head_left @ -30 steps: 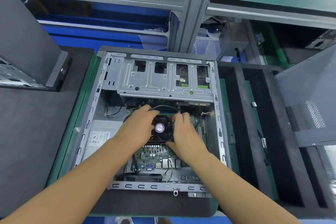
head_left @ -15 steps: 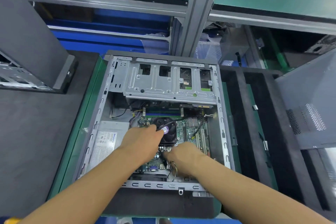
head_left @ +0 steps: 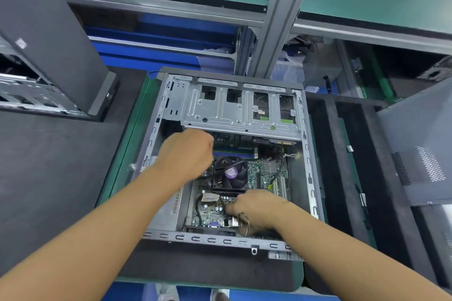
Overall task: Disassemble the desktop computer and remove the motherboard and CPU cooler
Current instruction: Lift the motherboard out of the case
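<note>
The open desktop case (head_left: 220, 239) lies flat on a green mat. Inside it is the green motherboard (head_left: 266, 173), with the black CPU cooler fan (head_left: 230, 173) and its purple hub at the middle. My left hand (head_left: 188, 154) is blurred and hovers at the cooler's upper left corner with its fingers curled down; what it holds is hidden. My right hand (head_left: 256, 210) lies at the board's near edge, below the cooler. Its fingertips pinch a thin cable (head_left: 243, 223) that loops under the palm. A black wire (head_left: 198, 210) curves across the board's near left part.
A silver drive cage (head_left: 232, 110) spans the far end of the case, and the power supply (head_left: 171, 208) lies under my left forearm. Another dark case (head_left: 49, 56) stands at the left. A grey side panel (head_left: 420, 149) leans at the right, beyond black foam strips (head_left: 342, 166).
My left hand left the cooler's front and rose to its upper left corner. My right hand came down from the cooler to the board's near edge and took up the cable.
</note>
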### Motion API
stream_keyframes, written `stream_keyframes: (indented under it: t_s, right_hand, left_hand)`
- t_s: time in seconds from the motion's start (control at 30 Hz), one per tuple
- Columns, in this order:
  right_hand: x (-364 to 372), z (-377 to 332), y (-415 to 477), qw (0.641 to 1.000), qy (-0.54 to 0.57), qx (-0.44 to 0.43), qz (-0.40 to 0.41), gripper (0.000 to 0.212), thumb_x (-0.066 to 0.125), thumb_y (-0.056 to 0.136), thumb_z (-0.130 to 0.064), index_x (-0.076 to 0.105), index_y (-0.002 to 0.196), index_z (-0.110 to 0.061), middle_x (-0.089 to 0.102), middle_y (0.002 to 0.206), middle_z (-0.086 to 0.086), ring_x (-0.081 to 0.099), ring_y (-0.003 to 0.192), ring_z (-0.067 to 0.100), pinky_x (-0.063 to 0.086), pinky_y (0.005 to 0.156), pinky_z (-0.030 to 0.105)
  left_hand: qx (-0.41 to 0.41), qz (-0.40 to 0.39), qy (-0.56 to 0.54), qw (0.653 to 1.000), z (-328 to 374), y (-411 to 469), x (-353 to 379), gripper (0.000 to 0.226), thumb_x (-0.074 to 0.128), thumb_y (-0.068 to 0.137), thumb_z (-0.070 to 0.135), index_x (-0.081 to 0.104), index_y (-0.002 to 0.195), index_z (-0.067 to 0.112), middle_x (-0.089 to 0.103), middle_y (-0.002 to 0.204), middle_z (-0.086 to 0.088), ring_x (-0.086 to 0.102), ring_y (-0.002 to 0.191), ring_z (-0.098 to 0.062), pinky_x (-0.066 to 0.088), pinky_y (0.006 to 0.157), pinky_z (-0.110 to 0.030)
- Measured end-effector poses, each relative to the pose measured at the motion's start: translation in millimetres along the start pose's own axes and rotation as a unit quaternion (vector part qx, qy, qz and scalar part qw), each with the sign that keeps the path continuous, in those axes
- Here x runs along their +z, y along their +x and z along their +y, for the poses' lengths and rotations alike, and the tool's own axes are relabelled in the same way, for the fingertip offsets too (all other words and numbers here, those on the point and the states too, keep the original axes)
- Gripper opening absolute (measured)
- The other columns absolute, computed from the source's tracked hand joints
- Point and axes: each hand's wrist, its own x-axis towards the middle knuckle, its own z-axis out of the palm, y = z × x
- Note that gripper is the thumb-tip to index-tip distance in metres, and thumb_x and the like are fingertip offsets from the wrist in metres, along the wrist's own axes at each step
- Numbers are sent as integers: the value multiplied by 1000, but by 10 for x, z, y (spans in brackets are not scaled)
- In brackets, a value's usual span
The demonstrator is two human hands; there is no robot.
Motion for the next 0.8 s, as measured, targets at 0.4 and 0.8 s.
stream_keyframes:
  t_s: [0.4,0.8]
  right_hand:
    - [24,-40,35,999,1,15,-31,45,64,94,-35,50,128,-8,64,103,15,51,77,30,44,63,37]
    - [-2,-50,24,998,17,23,-50,49,66,93,-33,47,132,-9,64,107,14,61,93,35,51,72,42]
  left_hand:
    - [-101,-339,-8,935,-283,767,318,57,57,98,26,40,145,1,54,136,-16,58,103,-27,50,88,-36]
    - [-86,-263,52,959,-288,762,419,44,42,105,32,45,139,4,56,134,-15,56,117,-28,44,88,-32]
